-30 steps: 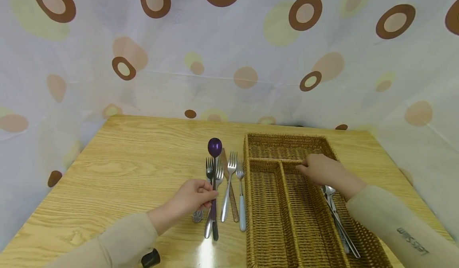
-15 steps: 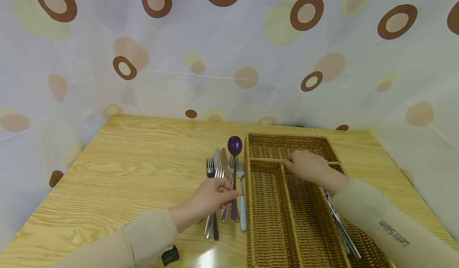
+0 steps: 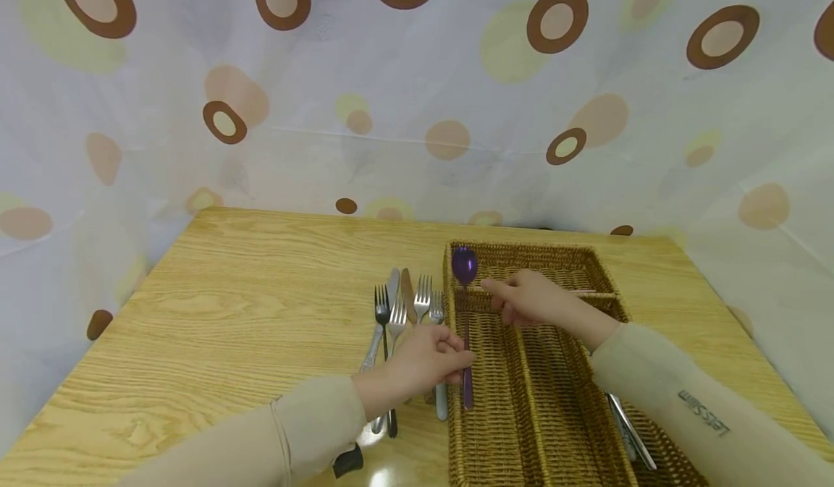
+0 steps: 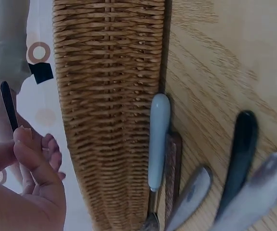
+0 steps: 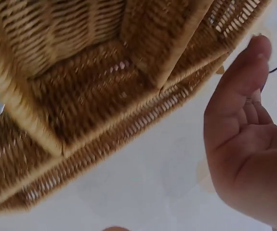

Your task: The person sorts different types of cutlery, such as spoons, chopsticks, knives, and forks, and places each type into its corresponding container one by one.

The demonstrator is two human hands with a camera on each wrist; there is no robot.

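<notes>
A purple spoon [image 3: 465, 265] hangs bowl-up over the left compartment of the wicker cutlery basket [image 3: 449, 443]. My left hand [image 3: 426, 362] pinches it by the handle; in the left wrist view the dark handle end [image 4: 8, 103] sticks out past the thumb. My right hand [image 3: 529, 297] is over the basket's cross divider, fingertips just beside the spoon's neck, apparently apart from it. Nothing sits in that hand, whose index finger points left. Left of the basket lie a black fork [image 3: 381, 305], silver forks [image 3: 423, 295], knives [image 3: 394, 281] and a fork with a pale blue handle [image 3: 441, 401].
Silver cutlery [image 3: 630, 433] lies in the basket's right compartment, partly under my right sleeve. Low walls [image 3: 521, 371] split the basket lengthwise, with a crosswise section at the back. A patterned cloth [image 3: 404, 168] hangs behind the wooden table [image 3: 260, 270].
My left hand has carried the purple spoon rightward from above the loose cutlery to over the basket's left compartment. My right hand has moved left along the divider toward the spoon.
</notes>
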